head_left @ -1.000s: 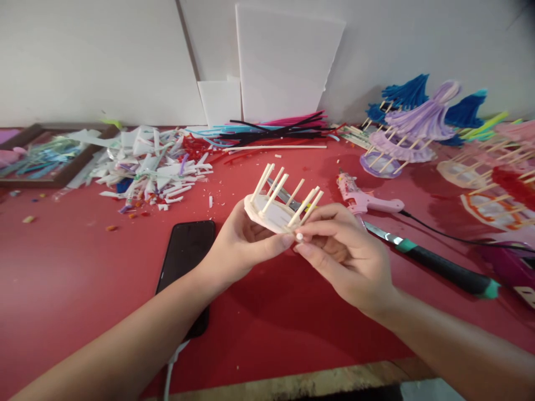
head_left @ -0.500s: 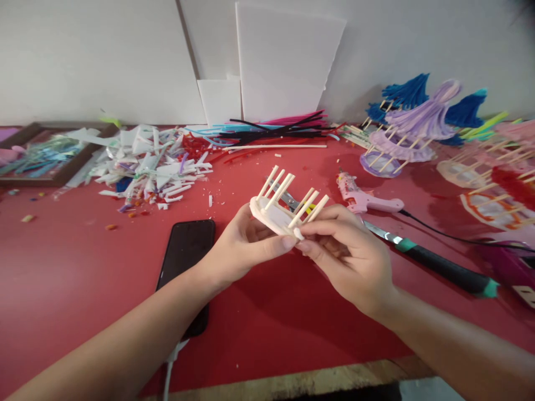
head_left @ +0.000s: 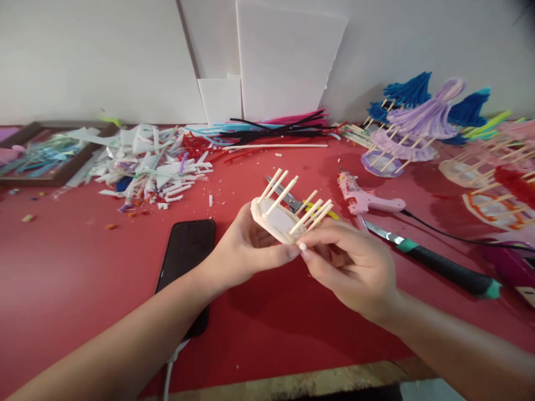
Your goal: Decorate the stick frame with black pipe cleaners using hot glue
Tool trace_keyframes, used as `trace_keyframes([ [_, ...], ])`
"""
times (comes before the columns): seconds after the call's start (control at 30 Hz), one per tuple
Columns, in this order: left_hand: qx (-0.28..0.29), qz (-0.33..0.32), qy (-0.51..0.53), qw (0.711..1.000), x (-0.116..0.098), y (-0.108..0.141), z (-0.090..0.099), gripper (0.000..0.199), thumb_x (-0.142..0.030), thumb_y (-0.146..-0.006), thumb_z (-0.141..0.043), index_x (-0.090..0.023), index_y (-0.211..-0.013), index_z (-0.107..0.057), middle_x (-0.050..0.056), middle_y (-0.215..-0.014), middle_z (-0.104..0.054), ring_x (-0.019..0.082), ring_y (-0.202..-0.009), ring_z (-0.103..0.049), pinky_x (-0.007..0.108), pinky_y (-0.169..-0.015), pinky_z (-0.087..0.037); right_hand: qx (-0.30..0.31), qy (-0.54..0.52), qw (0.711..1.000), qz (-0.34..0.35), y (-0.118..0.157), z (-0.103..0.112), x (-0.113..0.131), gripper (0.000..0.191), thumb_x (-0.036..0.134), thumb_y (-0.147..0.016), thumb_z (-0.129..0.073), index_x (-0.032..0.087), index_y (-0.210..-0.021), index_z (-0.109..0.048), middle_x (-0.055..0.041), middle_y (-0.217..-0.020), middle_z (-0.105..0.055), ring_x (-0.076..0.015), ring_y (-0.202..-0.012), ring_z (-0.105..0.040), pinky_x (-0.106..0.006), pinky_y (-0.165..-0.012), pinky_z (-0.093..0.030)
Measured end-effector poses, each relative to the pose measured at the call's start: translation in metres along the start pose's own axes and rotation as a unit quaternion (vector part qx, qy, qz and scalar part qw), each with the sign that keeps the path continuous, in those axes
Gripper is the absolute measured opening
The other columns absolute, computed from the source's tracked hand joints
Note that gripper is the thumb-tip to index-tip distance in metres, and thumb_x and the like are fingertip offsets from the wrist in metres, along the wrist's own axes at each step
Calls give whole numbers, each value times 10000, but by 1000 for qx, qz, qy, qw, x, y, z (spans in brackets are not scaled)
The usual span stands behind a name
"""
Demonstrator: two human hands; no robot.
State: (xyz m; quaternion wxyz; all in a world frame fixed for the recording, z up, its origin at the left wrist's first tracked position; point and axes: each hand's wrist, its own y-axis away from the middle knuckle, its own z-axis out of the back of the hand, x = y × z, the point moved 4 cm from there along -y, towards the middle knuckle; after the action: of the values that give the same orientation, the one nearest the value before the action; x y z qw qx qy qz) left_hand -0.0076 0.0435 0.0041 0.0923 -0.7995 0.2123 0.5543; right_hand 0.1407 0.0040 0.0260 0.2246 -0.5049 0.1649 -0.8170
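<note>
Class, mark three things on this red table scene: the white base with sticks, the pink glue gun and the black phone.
White base with sticks (head_left: 279,219): head view, flat top between the sticks.
Pink glue gun (head_left: 360,200): head view, middle of its body.
Black phone (head_left: 185,253): head view, dark screen.

- A single head-worn camera gives the view, looking forward and down over the counter (head_left: 259,340).
- It is close: forearms (head_left: 137,328) enter from the lower corners, and the base with sticks (head_left: 278,219) sits near the middle.
- The counter's near edge (head_left: 334,379) shows at the bottom, the pale wall (head_left: 401,44) across the top.
</note>
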Motion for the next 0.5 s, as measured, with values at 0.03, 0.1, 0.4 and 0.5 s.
trace_keyframes([
  [0.03, 6, -4, 1, 1000, -1, 0, -1, 511, -165, -609, -835, -168, -1011, -520, 32, -936, -698, 158, -840, -671, 289, -795, -541, 4, -9, 1000, -2, 0, 0, 0, 114, 115, -833, -598, 224, -855, -623, 64, -631, -507, -58, -510, -459, -190, -410, -340],
  [0.1, 17, -14, 6, 1000, -3, 0, -3, 469, -170, -616, -830, -170, -977, -530, 27, -915, -700, 155, -838, -670, 288, -805, -542, 10, -25, 1000, 3, 1, 1, 0, 136, 93, -814, -588, 227, -838, -598, 56, -672, -546, -65, -543, -499, -195, -439, -377],
  [0.4, 22, -67, -20, 997, -12, 1, -5, 437, -188, -607, -814, -191, -960, -557, 48, -908, -715, 210, -828, -681, 324, -747, -551, 13, -22, 995, 94, -4, 6, 11, 178, 86, -785, -587, 246, -864, -588, 2, -733, -624, -145, -661, -612, -287, -565, -512],
  [0.5, 18, -79, -37, 996, -13, 1, -3, 414, -243, -615, -821, -189, -937, -567, 62, -897, -721, 230, -824, -686, 340, -745, -551, -3, -3, 997, 79, -2, 8, 10, 177, 83, -810, -610, 237, -894, -599, -4, -792, -672, -133, -707, -652, -264, -603, -530],
])
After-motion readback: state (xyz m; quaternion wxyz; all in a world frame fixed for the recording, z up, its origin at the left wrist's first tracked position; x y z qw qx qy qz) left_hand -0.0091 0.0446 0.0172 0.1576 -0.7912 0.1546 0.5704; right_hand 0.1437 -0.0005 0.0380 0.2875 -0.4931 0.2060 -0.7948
